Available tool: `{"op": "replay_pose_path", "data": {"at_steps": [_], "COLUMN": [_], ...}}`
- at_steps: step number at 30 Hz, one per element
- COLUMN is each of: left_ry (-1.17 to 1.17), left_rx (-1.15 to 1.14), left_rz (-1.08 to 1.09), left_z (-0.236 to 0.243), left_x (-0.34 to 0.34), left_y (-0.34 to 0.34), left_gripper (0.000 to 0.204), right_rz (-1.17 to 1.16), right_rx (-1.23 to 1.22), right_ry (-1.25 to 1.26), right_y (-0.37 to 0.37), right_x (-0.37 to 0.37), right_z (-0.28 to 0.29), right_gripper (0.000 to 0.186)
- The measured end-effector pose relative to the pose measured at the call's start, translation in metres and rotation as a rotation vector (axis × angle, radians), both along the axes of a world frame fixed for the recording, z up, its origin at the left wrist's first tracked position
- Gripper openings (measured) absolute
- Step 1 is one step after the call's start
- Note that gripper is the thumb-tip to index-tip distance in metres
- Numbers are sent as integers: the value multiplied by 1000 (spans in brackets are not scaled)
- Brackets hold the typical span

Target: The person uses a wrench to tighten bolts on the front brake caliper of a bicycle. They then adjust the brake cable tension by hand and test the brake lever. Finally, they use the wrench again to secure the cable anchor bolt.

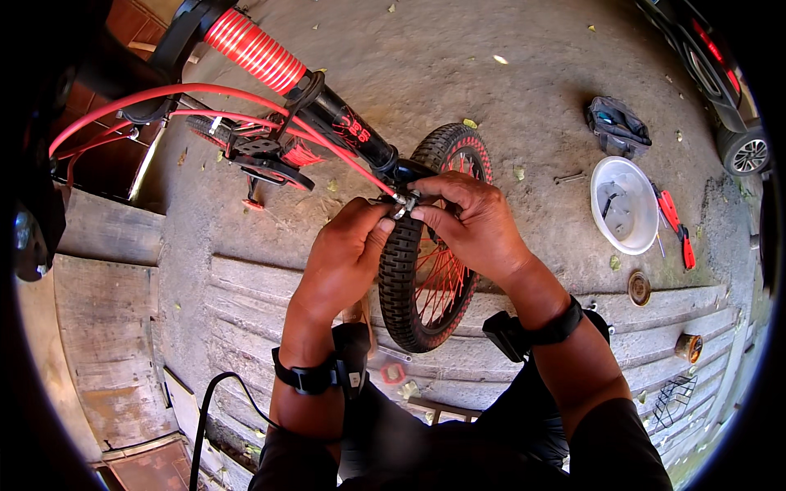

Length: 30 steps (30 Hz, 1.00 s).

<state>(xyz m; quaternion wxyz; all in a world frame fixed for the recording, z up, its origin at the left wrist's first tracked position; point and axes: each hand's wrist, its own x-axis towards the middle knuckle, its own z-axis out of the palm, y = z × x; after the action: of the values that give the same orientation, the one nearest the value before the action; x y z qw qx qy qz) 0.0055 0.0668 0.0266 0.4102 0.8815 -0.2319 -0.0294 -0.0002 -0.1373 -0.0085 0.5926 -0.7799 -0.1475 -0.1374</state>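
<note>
Both my hands meet at the small metal brake caliper (404,204) above the front wheel of a black and red bicycle. My left hand (348,250) pinches the caliper's left side between thumb and forefinger. From the other side, my right hand (475,214) closes thumb and forefinger on its right part. A red brake cable (340,153) runs down from the handlebar into the caliper. The knobby black tyre (401,282) with red spokes stands below my fingers. My fingertips partly hide the caliper's small parts.
A white plastic basin (601,168) with small parts in it stands on the right. Around it are a grey tool bag (618,124), a red and black tool (676,225), and a round tin (639,288). Concrete steps (262,307) lie beneath me; a car (720,90) is at far right.
</note>
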Motion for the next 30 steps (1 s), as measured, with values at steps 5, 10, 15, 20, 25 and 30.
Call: {"op": "replay_pose_path", "data": {"at_steps": [5,10,15,20,25,30], "left_ry": [-23,-94,39,125,330,512], "left_rx": [13,30,-102,-646,-1217,-1298], "left_rz": [-25,-49,39,432,470,592], "left_z": [-4,-3,-2,-2,-8,-26], "left_x": [5,8,0,4,12,13], "left_y": [2,3,17,41,50,21], "left_gripper": [20,19,11,8,8,18], "right_rz": [-17,-8,-4,6,16,15], "right_rx": [16,31,40,63,92,106], "right_ry": [16,-1,27,64,95,91], "right_y": [2,3,3,1,5,3], "right_x": [-1,0,-2,-2,-3,-3], "right_z": [0,-2,0,0,4,2], "right_gripper": [25,25,25,25,24,24]}}
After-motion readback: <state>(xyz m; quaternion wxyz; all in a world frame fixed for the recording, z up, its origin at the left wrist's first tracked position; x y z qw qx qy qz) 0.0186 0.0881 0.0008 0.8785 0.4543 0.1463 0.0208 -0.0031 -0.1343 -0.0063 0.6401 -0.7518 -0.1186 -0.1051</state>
